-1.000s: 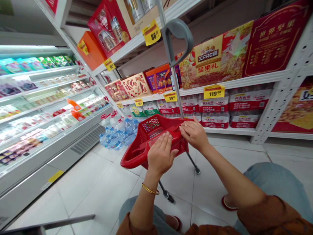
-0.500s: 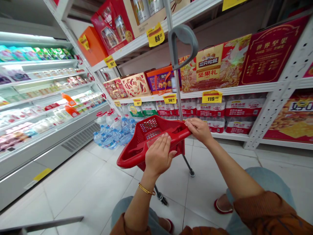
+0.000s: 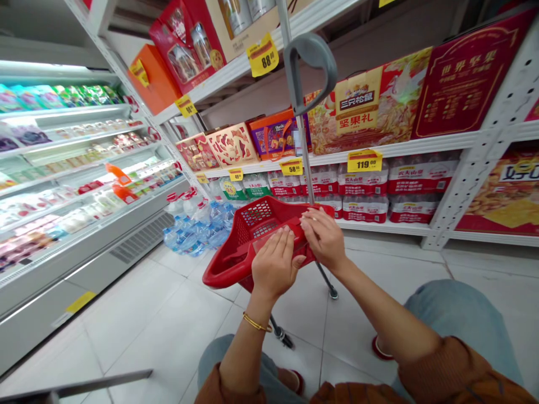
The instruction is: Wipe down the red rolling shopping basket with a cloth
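A small red plastic shopping cart stands before me on metal legs with casters, its perforated basket facing the shelves. My left hand lies over the middle of its red handlebar, with the fingers bent over the top. Close to its right, my right hand grips the same bar, fingers over it and pressed together. Their fingertips are near each other. The undersides of both grips are hidden. Behind the bar rises a metal pole with a grey loop handle; where its foot ends is hidden by the cart.
White shelves hold gift boxes above packs of bottled water. Large blue water bottles stand on the floor left of the cart. A refrigerated display lines the left. A dark metal bar juts in at lower left.
My right hand has slid left along the handlebar, from its right end to beside my left hand. My left hand stays on the bar, and the cart has hardly moved.
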{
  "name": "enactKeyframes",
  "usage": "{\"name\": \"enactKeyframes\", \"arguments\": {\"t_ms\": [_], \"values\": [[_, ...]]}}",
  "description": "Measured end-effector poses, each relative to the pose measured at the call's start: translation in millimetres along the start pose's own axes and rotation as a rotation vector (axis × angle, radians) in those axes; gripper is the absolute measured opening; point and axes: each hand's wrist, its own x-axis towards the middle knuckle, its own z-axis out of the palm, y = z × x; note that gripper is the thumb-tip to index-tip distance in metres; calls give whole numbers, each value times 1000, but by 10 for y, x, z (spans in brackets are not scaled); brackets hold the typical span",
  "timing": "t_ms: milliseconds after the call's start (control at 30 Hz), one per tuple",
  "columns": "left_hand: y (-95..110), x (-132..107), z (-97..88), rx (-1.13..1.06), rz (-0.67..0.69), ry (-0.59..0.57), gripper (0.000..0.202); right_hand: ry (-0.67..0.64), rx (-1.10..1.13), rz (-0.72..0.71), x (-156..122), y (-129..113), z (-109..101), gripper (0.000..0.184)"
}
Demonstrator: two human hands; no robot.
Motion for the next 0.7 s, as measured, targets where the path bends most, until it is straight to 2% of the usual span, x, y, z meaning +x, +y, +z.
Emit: {"name": "enactKeyframes", "arguments": {"t_ms": [67,167,467,700], "values": [[3,-3,17,9,-1,41,53,-24,-11,-67,-75,-139,82,23],[4,4,33,-9,-7,87,51,4,-95,-131,-141,-157,163,20],[-6,32,52,10,-1,112,39,84,-141,-220,-159,144,144,11],[-2,31,33,-2,5,99,37,92,-168,-189,-88,440,14,14]]}}
